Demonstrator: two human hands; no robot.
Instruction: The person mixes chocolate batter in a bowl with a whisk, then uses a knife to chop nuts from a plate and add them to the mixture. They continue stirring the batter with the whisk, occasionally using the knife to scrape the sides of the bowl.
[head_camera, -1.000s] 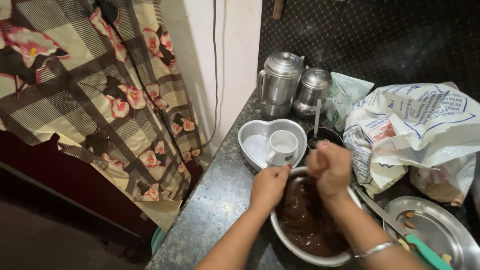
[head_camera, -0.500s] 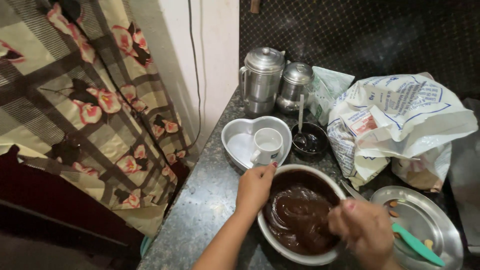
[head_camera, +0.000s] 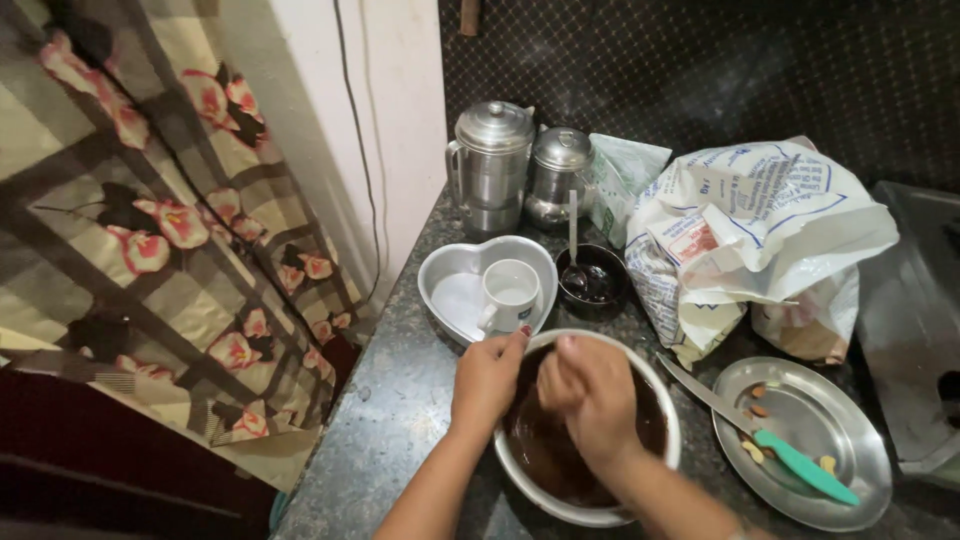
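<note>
Nearest the camera, a white bowl (head_camera: 655, 470) of dark brown batter (head_camera: 545, 455) stands on the speckled dark tabletop (head_camera: 400, 420). The left hand (head_camera: 487, 378) grips the bowl's left rim, fingers curled over the edge and holding it. The right hand (head_camera: 590, 395) is inside the bowl, over the batter, fingers bunched narrow; whether they hold anything cannot be told.

Just right of the bowl lies a round steel plate (head_camera: 800, 445) carrying a knife with a green handle (head_camera: 805, 468) and a few small nut pieces (head_camera: 755, 410) — the blade reaches off the plate toward the bowl.

Behind the bowl, a heart-shaped tin (head_camera: 450, 285) holds a white cup (head_camera: 510, 295), upright. Beside it to the right, a small dark bowl (head_camera: 597, 285) with a spoon (head_camera: 572, 235) standing in it.

Further back, two lidded steel canisters (head_camera: 492, 165) stand side by side against the dark patterned wall, the left one taller. To their right sit a pale green packet (head_camera: 620, 175) and a large crumpled white plastic bag (head_camera: 760, 220), resting on other packets.

At far right — a dark grey appliance surface (head_camera: 915, 330), partly out of view. At left, a checked floral curtain (head_camera: 150, 230) hangs below the tabletop's edge, beside a white wall strip with a cable (head_camera: 350, 120).
</note>
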